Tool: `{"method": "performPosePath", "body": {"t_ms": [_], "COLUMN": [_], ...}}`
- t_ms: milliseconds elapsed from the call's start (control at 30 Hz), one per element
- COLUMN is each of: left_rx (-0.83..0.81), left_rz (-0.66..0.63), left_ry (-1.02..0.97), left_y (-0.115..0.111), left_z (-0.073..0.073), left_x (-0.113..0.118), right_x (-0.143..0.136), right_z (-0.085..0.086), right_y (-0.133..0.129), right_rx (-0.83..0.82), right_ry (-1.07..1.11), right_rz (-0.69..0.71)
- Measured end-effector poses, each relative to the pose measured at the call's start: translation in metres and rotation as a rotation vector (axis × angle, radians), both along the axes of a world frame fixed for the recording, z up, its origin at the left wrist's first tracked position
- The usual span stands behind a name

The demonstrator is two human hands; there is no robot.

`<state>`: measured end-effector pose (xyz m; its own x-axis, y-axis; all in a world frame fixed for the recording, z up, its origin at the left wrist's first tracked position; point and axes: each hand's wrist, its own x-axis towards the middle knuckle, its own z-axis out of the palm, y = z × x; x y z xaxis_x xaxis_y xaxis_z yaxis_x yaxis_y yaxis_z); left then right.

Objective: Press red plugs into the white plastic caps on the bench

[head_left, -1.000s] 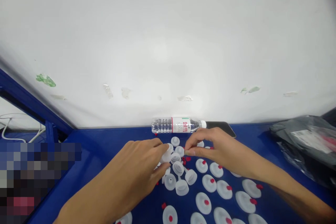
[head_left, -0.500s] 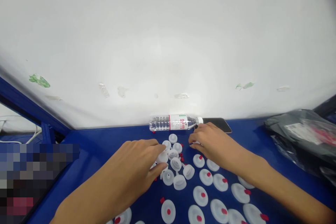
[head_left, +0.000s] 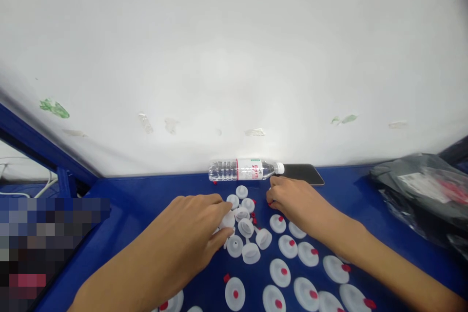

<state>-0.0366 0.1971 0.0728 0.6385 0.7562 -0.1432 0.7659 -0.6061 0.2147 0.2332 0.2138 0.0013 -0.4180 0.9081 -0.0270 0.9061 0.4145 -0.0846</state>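
Note:
My left hand [head_left: 199, 224] rests at the left side of a heap of white plastic caps [head_left: 245, 227], its thumb and fingers around a white cap [head_left: 228, 220]. Right of the heap, my right hand [head_left: 288, 195] has its fingers pressed together on a small white cap with a bit of red, mostly hidden by the fingers. White discs with red tips [head_left: 280, 273] lie spread below my right hand. Small red pieces [head_left: 253, 218] are scattered among the heaped caps.
A clear water bottle [head_left: 241, 170] lies on its side against the white wall [head_left: 234, 58]. Beside its cap is a dark phone [head_left: 305, 174]. Black plastic bags [head_left: 424, 190] sit at the right of the blue table [head_left: 135, 195]. A blue frame post [head_left: 40, 139] stands left.
My right hand has shifted slightly down and right, away from the bottle cap, and its fingers are closer together. My left hand has barely moved.

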Motion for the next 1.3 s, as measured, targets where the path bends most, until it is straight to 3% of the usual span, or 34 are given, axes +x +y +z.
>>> {"method": "performPosePath", "body": {"t_ms": [133, 300, 433, 500, 567, 700, 867, 1067, 1200, 1300], "left_rx": [0.023, 0.031, 0.063, 0.085, 0.114, 0.176, 0.204, 0.219, 0.228, 0.265], "left_rz": [-0.016, -0.001, 0.009, 0.027, 0.050, 0.024, 0.010, -0.042, -0.105, -0.072], "left_ry": [-0.044, -0.037, -0.079, -0.117, -0.143, -0.185, -0.170, -0.263, -0.290, -0.225], "left_y": [-0.001, 0.001, 0.000, -0.001, -0.002, -0.004, -0.008, -0.016, -0.017, -0.013], "left_z": [-0.001, -0.004, -0.009, -0.012, -0.013, -0.010, -0.002, -0.003, 0.003, 0.013], "left_x": [-0.001, 0.000, 0.000, -0.002, -0.003, -0.003, 0.001, 0.007, 0.004, -0.006], "right_x": [-0.002, -0.012, -0.024, -0.030, -0.034, -0.041, -0.048, -0.049, -0.015, 0.038], "right_z": [0.004, 0.035, 0.058, 0.062, 0.063, 0.059, 0.056, 0.064, 0.064, 0.039], "right_y": [-0.001, -0.008, -0.019, -0.023, -0.026, -0.032, -0.040, -0.052, -0.080, -0.122], "right_rx": [-0.031, -0.130, -0.242, -0.274, -0.251, -0.118, -0.087, 0.096, 0.348, 0.480], "right_ry": [0.088, 0.357, 0.786, 1.030, 1.127, 1.120, 1.115, 1.052, 0.836, 0.651], "right_rz": [-0.012, -0.023, -0.023, -0.039, -0.054, -0.038, 0.060, 0.153, 0.100, -0.153]}}
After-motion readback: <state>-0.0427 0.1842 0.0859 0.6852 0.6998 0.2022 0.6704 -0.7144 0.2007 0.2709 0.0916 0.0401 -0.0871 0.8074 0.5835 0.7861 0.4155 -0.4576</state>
